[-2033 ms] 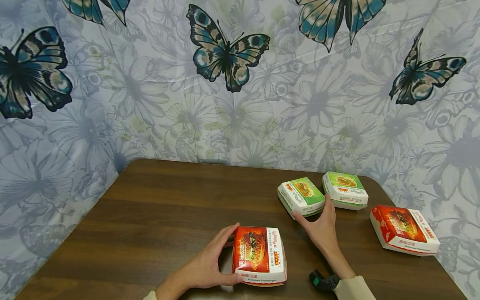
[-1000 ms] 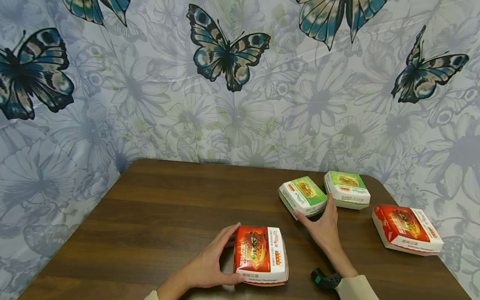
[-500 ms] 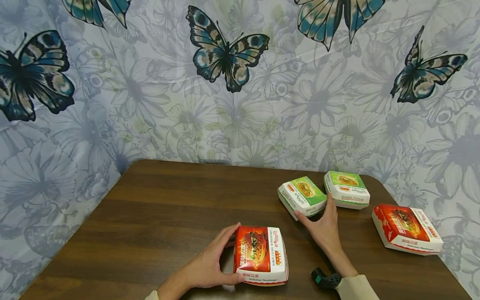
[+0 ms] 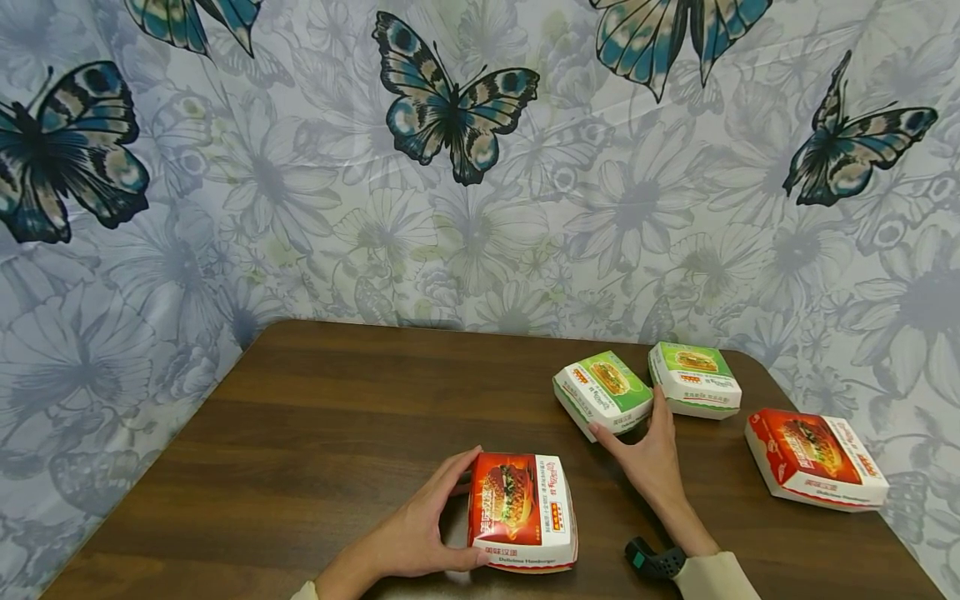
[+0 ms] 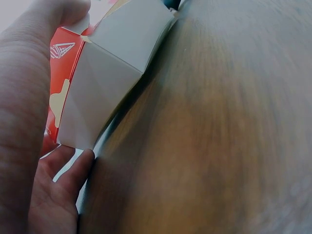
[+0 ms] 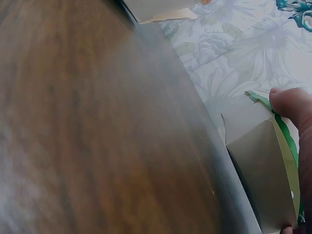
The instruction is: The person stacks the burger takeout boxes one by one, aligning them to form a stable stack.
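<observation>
Near the table's front, my left hand [image 4: 423, 529] grips a red and white hamburger box [image 4: 517, 512] at its left side. The thumb is at the near corner and the fingers reach the far one. In the left wrist view the pale side walls of this red box [image 5: 102, 92] show. My right hand [image 4: 648, 458] holds a green and white hamburger box [image 4: 603, 390], thumb at the near edge, a finger at the right corner. Its grey side [image 6: 265, 165] appears in the right wrist view. Whether this box touches the table I cannot tell.
A second green and white box [image 4: 693, 379] stands close behind the held green one, at the back right. Another red and white box [image 4: 816, 460] lies near the table's right edge. Behind the brown table [image 4: 300, 417] hangs a butterfly-patterned cloth [image 4: 480, 250].
Both hands stay almost still, each holding the same box throughout. The green box in my right hand has shifted very slightly left. The view has drifted a little.
</observation>
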`<state>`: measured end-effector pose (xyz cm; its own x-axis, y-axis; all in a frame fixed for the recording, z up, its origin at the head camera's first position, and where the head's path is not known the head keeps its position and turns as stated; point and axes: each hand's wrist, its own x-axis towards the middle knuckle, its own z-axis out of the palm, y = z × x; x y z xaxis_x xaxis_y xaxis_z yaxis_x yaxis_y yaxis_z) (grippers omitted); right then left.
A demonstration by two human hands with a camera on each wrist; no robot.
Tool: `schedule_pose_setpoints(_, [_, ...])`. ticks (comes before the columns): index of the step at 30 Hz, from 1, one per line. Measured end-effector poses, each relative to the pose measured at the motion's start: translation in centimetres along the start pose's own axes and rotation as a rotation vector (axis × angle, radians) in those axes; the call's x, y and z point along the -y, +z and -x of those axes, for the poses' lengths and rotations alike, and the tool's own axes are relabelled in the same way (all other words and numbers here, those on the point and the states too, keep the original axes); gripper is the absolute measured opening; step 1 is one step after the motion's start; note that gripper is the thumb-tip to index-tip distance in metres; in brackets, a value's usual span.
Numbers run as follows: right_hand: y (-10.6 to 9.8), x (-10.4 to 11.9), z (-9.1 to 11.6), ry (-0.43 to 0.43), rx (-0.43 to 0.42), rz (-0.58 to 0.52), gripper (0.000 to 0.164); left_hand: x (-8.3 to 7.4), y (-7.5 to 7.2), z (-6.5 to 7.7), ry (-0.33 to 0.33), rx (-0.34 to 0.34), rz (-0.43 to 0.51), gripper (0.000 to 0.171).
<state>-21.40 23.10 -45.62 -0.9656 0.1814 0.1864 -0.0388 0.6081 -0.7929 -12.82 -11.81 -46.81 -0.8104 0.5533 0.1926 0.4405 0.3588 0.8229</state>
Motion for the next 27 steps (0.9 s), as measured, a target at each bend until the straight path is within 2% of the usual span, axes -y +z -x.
schedule_pose_setpoints(8, [0.0, 0.3, 0.0, -0.005, -0.005, -0.017, 0.125, -0.1, -0.1, 0.0, -0.036, 0.010, 0.021, 0.110])
schedule_pose_setpoints(27, [-0.3, 1.2, 0.3, -0.012, -0.006, -0.058, 0.123, 0.0, 0.0, 0.1, 0.025, -0.004, 0.005, 0.108])
